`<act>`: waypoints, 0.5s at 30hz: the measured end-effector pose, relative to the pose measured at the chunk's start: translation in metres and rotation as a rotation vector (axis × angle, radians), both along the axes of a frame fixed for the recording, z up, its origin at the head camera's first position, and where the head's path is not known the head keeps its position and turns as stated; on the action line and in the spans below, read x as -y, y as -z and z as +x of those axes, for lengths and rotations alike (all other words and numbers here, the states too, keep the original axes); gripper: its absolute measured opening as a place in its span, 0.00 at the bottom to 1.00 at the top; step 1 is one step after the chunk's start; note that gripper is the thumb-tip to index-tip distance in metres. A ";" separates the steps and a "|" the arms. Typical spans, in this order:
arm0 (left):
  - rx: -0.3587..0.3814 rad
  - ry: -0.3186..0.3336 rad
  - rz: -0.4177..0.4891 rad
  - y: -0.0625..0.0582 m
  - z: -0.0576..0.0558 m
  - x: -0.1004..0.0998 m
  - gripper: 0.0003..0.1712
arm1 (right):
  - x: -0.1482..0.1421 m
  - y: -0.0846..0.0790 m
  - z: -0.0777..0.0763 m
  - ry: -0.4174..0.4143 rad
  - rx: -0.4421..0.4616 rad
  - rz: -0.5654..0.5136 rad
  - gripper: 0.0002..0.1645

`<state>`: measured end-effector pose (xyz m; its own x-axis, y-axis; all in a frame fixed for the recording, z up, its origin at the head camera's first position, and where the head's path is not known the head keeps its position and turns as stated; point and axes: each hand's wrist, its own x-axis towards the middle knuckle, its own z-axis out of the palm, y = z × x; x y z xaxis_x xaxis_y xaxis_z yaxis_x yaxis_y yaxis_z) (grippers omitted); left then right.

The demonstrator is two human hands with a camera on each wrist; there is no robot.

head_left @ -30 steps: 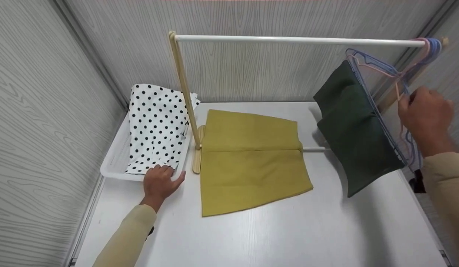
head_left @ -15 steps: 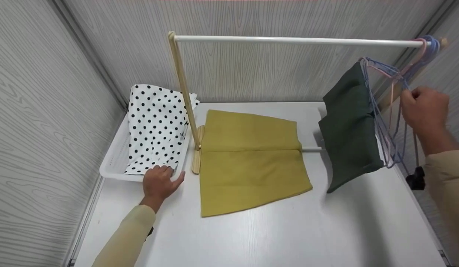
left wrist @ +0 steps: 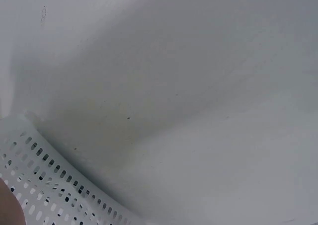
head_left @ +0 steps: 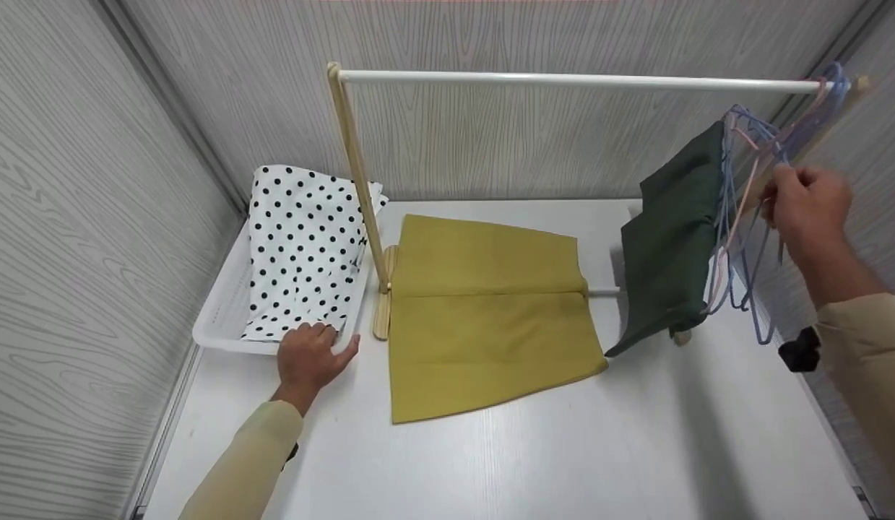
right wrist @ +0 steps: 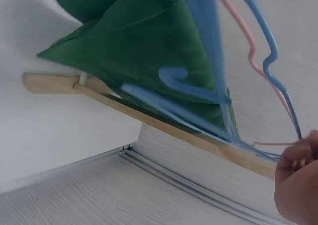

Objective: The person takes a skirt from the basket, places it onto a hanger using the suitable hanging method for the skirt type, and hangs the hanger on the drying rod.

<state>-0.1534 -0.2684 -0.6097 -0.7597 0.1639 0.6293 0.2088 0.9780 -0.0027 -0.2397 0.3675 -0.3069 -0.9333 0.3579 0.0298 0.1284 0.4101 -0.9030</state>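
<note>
At the right end of the rack, my right hand [head_left: 812,209] grips a bunch of blue and pink hangers [head_left: 729,238] just below their hooks. The hooks loop over the white rail [head_left: 563,79]. A dark green folded cloth [head_left: 678,224] hangs tilted on the bunch; the right wrist view shows the blue hanger bars against the green cloth [right wrist: 144,46]. My left hand [head_left: 310,354] rests on the front rim of a white perforated basket [head_left: 219,339], thumb spread outward and fingertips hidden. A white cloth with black dots [head_left: 303,245] lies in the basket.
A mustard-yellow folded cloth [head_left: 490,325] lies on the white table [head_left: 534,462] under the rail. The rack's left wooden post [head_left: 360,180] stands beside the basket. Grey wood-grain panels [head_left: 490,144] enclose the back and sides. A black object [head_left: 801,350] shows below my right forearm.
My right hand has moved slightly left, swinging the lower part of the hangers and the green cloth left. The cloth now reaches the yellow cloth's right corner in view. My left hand has stayed put.
</note>
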 end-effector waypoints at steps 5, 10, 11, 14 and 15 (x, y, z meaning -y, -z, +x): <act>-0.024 0.005 0.001 0.001 -0.001 0.001 0.32 | 0.007 0.003 -0.003 -0.054 0.060 0.015 0.14; -0.038 0.014 -0.003 0.002 -0.001 0.001 0.32 | 0.011 0.000 -0.002 -0.025 -0.008 0.003 0.14; -0.041 0.015 -0.003 0.001 -0.001 0.001 0.32 | 0.012 -0.001 -0.002 -0.016 -0.025 0.014 0.14; -0.048 0.015 0.000 0.001 -0.001 0.001 0.32 | 0.016 -0.004 -0.003 0.032 -0.083 0.072 0.13; -0.049 0.015 0.000 0.001 -0.001 0.001 0.32 | 0.017 -0.005 -0.003 0.052 -0.107 0.091 0.11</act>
<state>-0.1542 -0.2692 -0.6111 -0.7251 0.1752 0.6660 0.2233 0.9747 -0.0133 -0.2422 0.3503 -0.3014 -0.9034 0.3968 0.1626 0.0567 0.4862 -0.8720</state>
